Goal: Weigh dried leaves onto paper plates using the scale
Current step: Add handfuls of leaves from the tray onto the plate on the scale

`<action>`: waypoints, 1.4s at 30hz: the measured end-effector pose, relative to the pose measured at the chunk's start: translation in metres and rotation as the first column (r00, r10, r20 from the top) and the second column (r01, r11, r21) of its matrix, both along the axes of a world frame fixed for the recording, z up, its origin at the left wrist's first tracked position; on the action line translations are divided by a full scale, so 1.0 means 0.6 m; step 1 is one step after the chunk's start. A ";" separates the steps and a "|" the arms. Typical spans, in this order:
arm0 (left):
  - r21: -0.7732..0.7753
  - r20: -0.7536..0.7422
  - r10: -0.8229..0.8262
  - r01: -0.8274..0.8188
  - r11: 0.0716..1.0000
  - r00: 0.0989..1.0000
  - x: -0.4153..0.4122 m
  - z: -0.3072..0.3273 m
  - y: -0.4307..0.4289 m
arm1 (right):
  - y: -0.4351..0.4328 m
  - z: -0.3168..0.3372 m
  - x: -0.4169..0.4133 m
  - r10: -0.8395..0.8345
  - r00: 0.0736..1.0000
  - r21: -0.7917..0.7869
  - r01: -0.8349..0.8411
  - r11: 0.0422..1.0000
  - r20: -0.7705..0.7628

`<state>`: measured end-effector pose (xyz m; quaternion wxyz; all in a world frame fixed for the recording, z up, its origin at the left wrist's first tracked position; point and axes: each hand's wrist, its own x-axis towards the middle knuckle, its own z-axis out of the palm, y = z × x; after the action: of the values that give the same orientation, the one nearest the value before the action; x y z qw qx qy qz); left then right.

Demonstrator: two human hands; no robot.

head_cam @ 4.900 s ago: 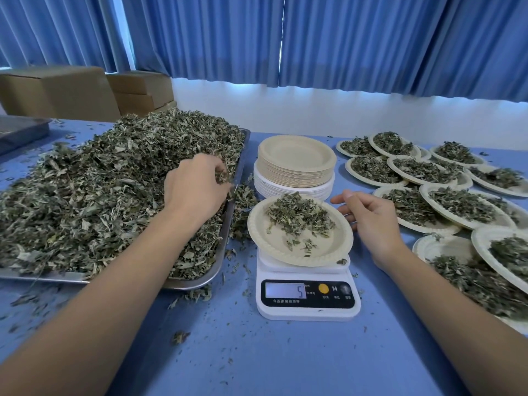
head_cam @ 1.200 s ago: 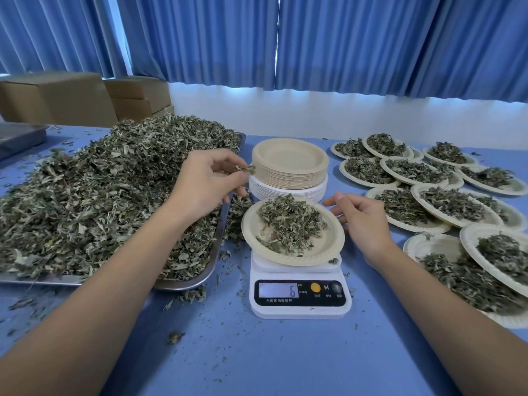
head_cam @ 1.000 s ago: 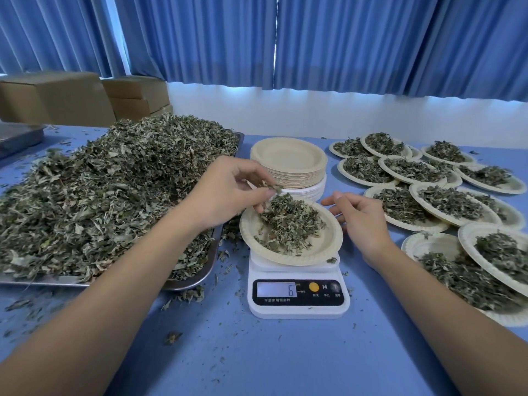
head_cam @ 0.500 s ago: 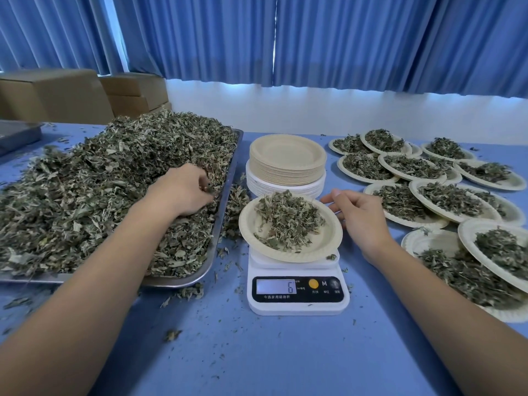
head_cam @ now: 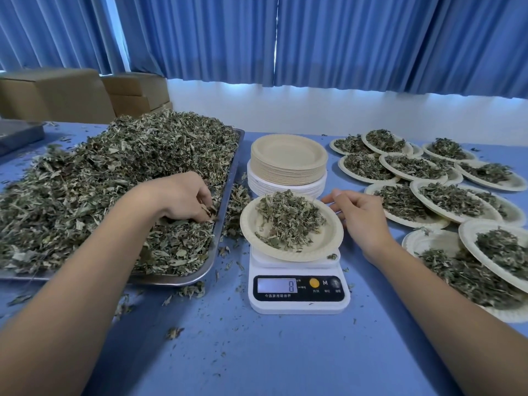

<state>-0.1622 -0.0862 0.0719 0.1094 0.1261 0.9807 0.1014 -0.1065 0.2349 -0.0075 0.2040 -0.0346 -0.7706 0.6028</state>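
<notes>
A white scale (head_cam: 298, 298) stands at the table's middle, its display reading 8. On it sits a paper plate (head_cam: 328, 244) with a mound of dried leaves (head_cam: 288, 221). To the left, a metal tray (head_cam: 225, 195) carries a big heap of dried leaves (head_cam: 100, 184). My left hand (head_cam: 183, 198) is down in that heap near the tray's right rim, fingers curled round a pinch of leaves. My right hand (head_cam: 357, 215) hovers just right of the plate on the scale, fingers loosely bent, holding nothing.
A stack of paper plates (head_cam: 288, 164) stands behind the scale. Several filled plates (head_cam: 445, 201) overlap along the right side. Cardboard boxes (head_cam: 57, 95) sit at the back left, beside a grey tray (head_cam: 17, 135). Leaf crumbs lie scattered on the blue table (head_cam: 257, 352).
My left hand dropped a pinch of leaves on the plate, went back to the tray and now digs in the heap. The display rose from 6 to 8. My right hand stayed put.
</notes>
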 end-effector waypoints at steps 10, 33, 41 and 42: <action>0.221 -0.221 0.184 -0.135 0.966 0.958 -0.003 -0.009 0.016 | 0.001 -0.002 0.001 -0.002 1.000 -0.001 0.002 1.000 0.001; 0.489 -0.148 -0.027 0.097 0.867 0.989 0.033 -0.006 0.146 | 0.059 0.081 0.016 0.125 0.973 0.147 -0.155 0.977 0.193; 0.710 -0.056 -0.036 0.065 0.701 0.998 0.001 0.040 0.373 | 0.250 0.163 0.042 -0.176 0.963 0.298 0.111 0.948 0.204; 0.730 -0.048 -0.042 0.064 0.680 0.998 -0.003 0.044 0.411 | 0.284 0.170 0.047 -0.213 0.951 0.314 0.136 0.940 0.225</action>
<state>-0.1643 0.1603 0.0985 0.0397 0.1890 0.8563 0.4791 -0.0783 0.4054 0.0946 0.1590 -0.1497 -0.8654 0.4511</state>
